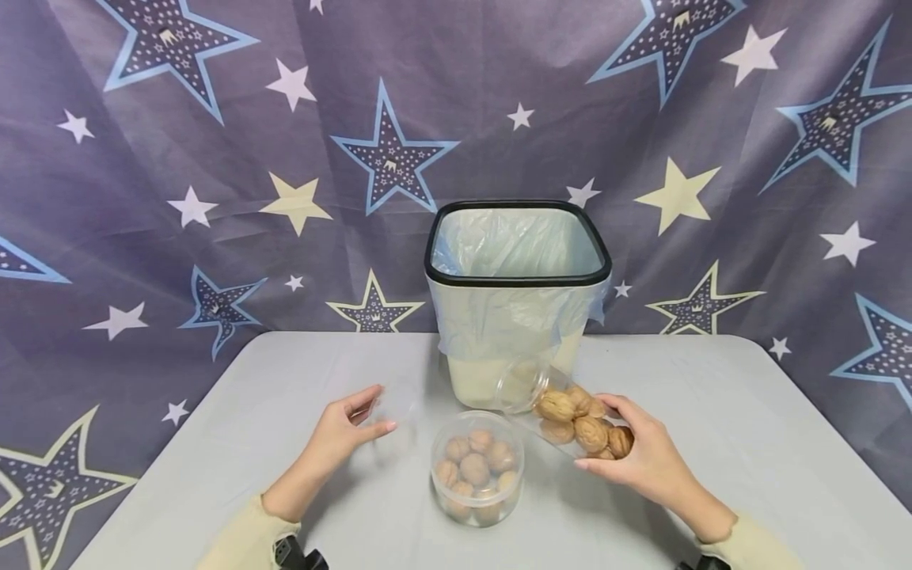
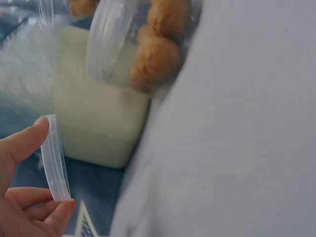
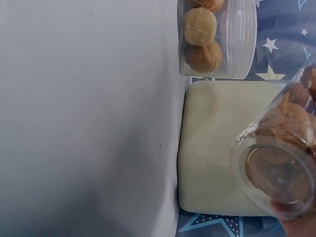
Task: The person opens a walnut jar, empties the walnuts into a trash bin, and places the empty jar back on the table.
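A translucent plastic lid (image 1: 394, 402) is pinched between the thumb and fingers of my left hand (image 1: 342, 431); the left wrist view shows the lid (image 2: 57, 160) edge-on. My right hand (image 1: 644, 455) grips a clear jar (image 1: 518, 386) near its base. The jar lies tilted over the table, its uncovered mouth pointing left and up, with several walnuts (image 1: 591, 434) inside. Its round clear base (image 3: 281, 173) faces the right wrist view. Between the hands, a short round container (image 1: 438, 471) with walnuts stands upright on the table.
Behind the jar stands a cream waste bin (image 1: 473, 384) with a black rim and a bluish plastic liner (image 1: 499, 317). A dark curtain (image 1: 235, 158) with star prints hangs behind the light grey table (image 1: 285, 372).
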Motion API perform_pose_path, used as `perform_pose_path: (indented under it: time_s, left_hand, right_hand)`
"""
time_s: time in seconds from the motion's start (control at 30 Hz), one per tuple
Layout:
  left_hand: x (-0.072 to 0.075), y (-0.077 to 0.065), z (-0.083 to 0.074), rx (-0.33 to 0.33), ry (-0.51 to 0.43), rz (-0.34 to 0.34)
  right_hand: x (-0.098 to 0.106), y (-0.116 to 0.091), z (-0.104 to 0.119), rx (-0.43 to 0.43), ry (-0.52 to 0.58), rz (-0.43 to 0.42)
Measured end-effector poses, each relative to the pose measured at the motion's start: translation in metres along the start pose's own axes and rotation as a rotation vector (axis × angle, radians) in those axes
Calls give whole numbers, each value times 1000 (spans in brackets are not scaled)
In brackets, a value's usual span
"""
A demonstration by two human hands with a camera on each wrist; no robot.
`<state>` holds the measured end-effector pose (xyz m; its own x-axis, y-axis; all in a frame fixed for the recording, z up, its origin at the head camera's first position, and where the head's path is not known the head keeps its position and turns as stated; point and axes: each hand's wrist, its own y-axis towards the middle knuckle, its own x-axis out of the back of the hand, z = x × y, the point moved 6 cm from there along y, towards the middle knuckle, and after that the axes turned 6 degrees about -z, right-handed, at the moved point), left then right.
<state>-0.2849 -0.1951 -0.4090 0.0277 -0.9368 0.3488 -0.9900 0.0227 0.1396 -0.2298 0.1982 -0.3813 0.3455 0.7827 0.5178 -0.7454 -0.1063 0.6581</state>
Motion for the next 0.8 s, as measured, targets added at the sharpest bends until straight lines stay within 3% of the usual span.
perform_pose_path:
  time_s: [0.23,0.5,0.8]
  left_hand:
    - [9,2,31,135,6,-30]
    - [13,3,45,164,39,-48]
    - [14,3,48,169,83,-89]
  right_hand:
    - [6,1,0,11,7,-18]
    - [15,2,3,30,2,-43]
    - [23,5,1,42,8,-71]
